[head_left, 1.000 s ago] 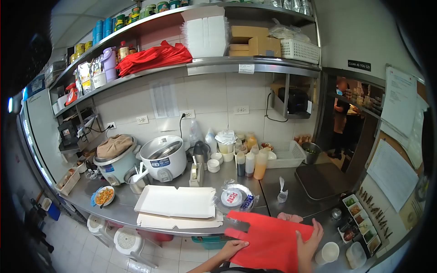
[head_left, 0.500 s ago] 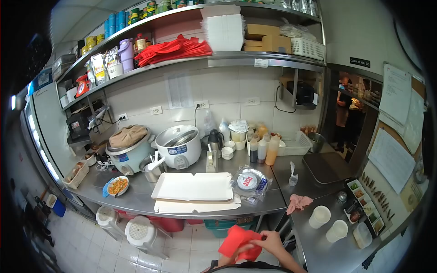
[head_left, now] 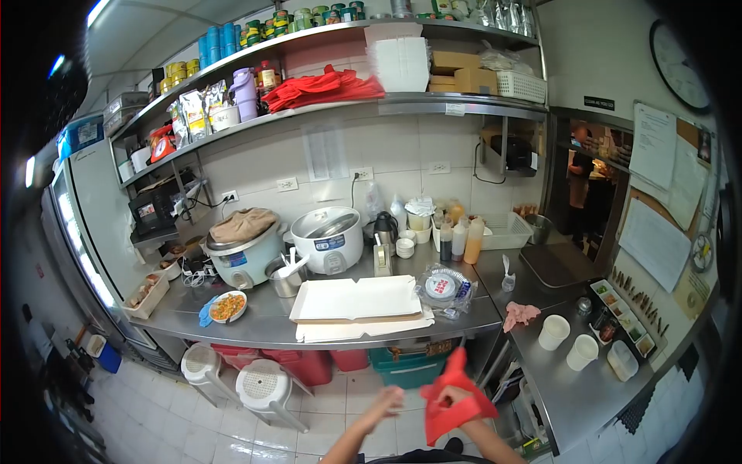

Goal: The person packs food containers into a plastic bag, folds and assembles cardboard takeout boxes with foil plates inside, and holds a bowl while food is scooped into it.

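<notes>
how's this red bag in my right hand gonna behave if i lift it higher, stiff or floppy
Probably floppy: the red bag hangs creased and bunched around your right hand. Likely light for its size, since that one hand holds it up and no contents bulge out. It may keep a little shape, as one end pokes upward above your fingers.

I count two rice cookers (head_left: 328, 246) on the worktop (head_left: 263, 319), three squeeze bottles (head_left: 458, 239) in the front row, two flat white cardboard pieces (head_left: 354, 298) and one bowl of food (head_left: 228, 308). To the right are two white cups (head_left: 554, 332). Below stand two white stools (head_left: 263, 383). The wall behind shows three outlets (head_left: 287, 185); one clock (head_left: 680, 65) hangs at right. One red bag (head_left: 442, 414) is in hand.
</notes>
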### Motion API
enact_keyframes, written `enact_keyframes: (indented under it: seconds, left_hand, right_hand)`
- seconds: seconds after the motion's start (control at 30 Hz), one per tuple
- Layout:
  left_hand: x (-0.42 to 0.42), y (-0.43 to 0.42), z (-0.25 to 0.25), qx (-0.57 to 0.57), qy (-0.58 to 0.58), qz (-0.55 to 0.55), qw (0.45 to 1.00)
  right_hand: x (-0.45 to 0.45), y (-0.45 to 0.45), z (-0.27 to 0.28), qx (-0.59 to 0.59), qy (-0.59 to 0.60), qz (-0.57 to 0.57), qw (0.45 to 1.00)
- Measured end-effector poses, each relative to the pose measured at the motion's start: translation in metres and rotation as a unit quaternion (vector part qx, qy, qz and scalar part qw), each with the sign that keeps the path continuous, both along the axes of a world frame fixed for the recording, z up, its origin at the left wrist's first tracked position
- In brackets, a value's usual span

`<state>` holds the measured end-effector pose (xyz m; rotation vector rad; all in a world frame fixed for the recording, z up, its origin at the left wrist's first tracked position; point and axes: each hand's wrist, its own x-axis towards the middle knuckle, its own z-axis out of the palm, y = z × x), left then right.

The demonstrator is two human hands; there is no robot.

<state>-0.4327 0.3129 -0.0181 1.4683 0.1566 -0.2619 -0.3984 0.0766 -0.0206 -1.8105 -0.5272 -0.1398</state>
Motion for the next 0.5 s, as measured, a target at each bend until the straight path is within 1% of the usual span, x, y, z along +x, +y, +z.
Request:
enact_keyframes:
  seconds: [0.03, 0.07, 0.13, 0.17, 0.23, 0.27, 0.3, 0.37, 0.47, 0.5]
  left_hand:
    - [-0.007, -0.015, -0.004, -0.006, 0.067, -0.061, 0.996]
    - [-0.015, -0.024, -0.008, -0.049, 0.081, -0.071, 0.993]
    - [-0.031, -0.031, -0.018, -0.134, 0.107, -0.089, 0.981]
    - [-0.037, -0.025, -0.037, -0.191, 0.086, -0.051, 0.976]
    - [-0.034, -0.009, -0.087, -0.304, 0.044, 0.027, 0.951]
    - [-0.026, 0.008, -0.106, -0.407, 0.065, 0.099, 0.906]
    - [-0.024, 0.031, -0.118, -0.502, 0.084, 0.168, 0.844]
    - [-0.035, 0.08, -0.062, -0.599, 0.111, 0.294, 0.737]
    - [-0.037, 0.101, -0.056, -0.508, 0.079, 0.231, 0.826]
    - [-0.041, 0.096, -0.042, -0.45, 0.035, 0.256, 0.855]
  right_hand:
    - [-0.012, 0.019, 0.015, -0.001, -0.012, 0.032, 0.999]
    - [-0.021, 0.028, 0.024, -0.003, -0.025, 0.063, 0.998]
    - [-0.029, 0.033, 0.025, -0.067, -0.024, 0.027, 0.997]
    - [-0.033, 0.036, 0.023, -0.098, -0.024, 0.012, 0.995]
    - [-0.027, 0.029, 0.002, -0.082, -0.024, -0.032, 0.996]
    - [-0.021, 0.02, -0.008, -0.074, -0.024, -0.054, 0.996]
    - [-0.016, 0.006, -0.014, -0.087, -0.004, -0.098, 0.991]
    - [-0.005, -0.021, -0.023, -0.111, 0.036, -0.188, 0.975]
    - [-0.013, -0.026, -0.064, -0.22, 0.022, -0.134, 0.966]
    - [-0.011, -0.026, -0.077, -0.248, 0.115, -0.064, 0.96]
